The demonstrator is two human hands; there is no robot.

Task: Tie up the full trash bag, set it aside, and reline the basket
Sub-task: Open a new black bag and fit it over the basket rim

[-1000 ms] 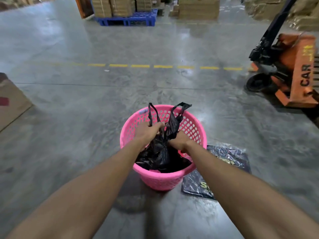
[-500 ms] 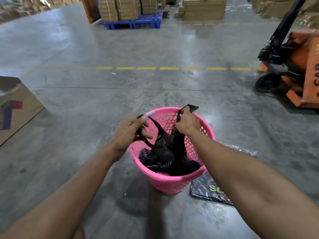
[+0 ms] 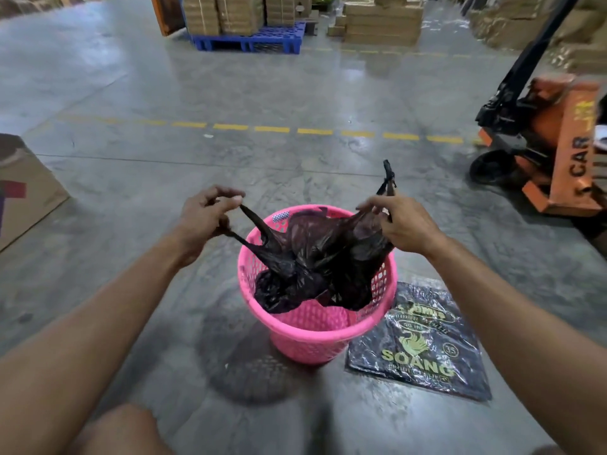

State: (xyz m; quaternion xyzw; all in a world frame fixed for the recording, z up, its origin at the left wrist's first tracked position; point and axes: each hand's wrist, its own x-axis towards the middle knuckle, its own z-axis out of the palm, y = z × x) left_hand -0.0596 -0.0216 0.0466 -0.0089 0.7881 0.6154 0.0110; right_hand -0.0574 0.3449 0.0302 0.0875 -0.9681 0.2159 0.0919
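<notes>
A pink perforated plastic basket (image 3: 315,339) stands on the concrete floor in front of me. A black trash bag (image 3: 315,257) sits in it, its top stretched wide above the rim. My left hand (image 3: 203,218) pinches the bag's left handle loop, out past the basket's left rim. My right hand (image 3: 400,224) grips the right handle, whose tip sticks up above my fingers. A flat pack of black bags (image 3: 420,343) in clear wrap with gold print lies on the floor, touching the basket's right side.
An orange pallet jack (image 3: 558,149) stands at the right. A cardboard box (image 3: 23,188) sits at the left edge. A blue pallet (image 3: 249,41) with stacked cartons is far back, beyond a dashed yellow floor line (image 3: 272,129). My knee (image 3: 121,431) shows at bottom left.
My hands have moved apart, each pulling a handle outward, so the bag's top is now stretched wide over the basket. One second ago both hands were together inside the basket.
</notes>
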